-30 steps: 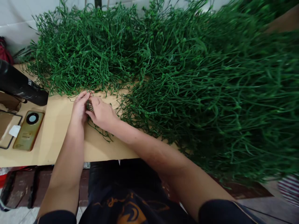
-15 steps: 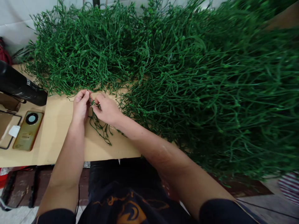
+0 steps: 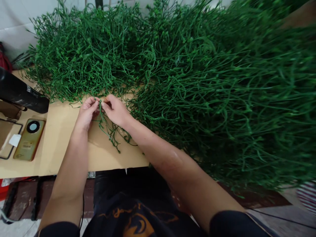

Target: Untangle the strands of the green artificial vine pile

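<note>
My left hand point(image 3: 88, 112) pinches the top end of a thin green stem piece point(image 3: 102, 121) above the tan board point(image 3: 66, 138). Close on its right, my right hand point(image 3: 115, 110) has thumb and forefinger closed on the same green piece. Its knotted strands hang down from between the fingertips, over the board. A large heap of thin green stems with small bud-like tips point(image 3: 93, 49) lies behind both hands, and more of it point(image 3: 222, 98) spreads out to the right.
At the left lie a black bottle point(image 3: 23, 92), a gold phone point(image 3: 29, 140) and a black-edged frame point(image 3: 10, 138) with a white scrap. Another person's arm point(image 3: 301, 14) shows at the top right. A white wall point(image 3: 18, 23) stands behind.
My right hand has moved up a little and its fingers have closed on the green piece near my left fingertips. The hanging strands have shifted slightly.
</note>
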A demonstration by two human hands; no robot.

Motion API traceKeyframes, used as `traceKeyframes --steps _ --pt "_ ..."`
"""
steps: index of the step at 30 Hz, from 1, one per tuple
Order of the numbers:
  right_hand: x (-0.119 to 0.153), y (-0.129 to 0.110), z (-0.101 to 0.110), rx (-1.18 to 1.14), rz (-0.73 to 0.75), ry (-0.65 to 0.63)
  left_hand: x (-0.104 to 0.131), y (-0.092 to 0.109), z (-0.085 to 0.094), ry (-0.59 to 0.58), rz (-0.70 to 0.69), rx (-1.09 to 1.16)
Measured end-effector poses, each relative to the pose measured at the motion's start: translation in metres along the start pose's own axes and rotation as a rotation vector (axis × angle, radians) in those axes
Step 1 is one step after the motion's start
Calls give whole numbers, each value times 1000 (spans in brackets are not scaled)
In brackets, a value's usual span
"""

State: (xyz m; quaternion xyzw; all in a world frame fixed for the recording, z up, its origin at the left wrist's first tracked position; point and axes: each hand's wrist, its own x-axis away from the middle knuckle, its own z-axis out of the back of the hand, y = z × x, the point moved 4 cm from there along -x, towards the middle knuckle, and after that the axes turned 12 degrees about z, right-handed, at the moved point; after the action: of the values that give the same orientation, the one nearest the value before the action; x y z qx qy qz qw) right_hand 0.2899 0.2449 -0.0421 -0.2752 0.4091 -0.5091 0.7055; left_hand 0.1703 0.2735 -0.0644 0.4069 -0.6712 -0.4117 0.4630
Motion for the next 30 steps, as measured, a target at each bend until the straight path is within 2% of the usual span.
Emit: traceKeyframes --steps 5,9,15,20,26,28,30 --pt "2 -4 -1 82 16 -62 -3 1 1 45 -104 -6" --pt "4 -8 1 165 65 -79 -6 0 2 80 -128 -66" --pt "9 -10 4 336 94 -91 -7 3 2 200 -208 -174" --pt "16 -18 4 331 77 -145 -10 4 0 249 -236 -215" --pt "23 -18 0 274 69 -107 -7 -1 -12 259 -209 -259" --pt "30 -21 3 237 55 -90 -8 -3 -11 265 -206 -280" --pt "41 -35 10 173 86 -72 -12 -4 -3 305 -241 -287"
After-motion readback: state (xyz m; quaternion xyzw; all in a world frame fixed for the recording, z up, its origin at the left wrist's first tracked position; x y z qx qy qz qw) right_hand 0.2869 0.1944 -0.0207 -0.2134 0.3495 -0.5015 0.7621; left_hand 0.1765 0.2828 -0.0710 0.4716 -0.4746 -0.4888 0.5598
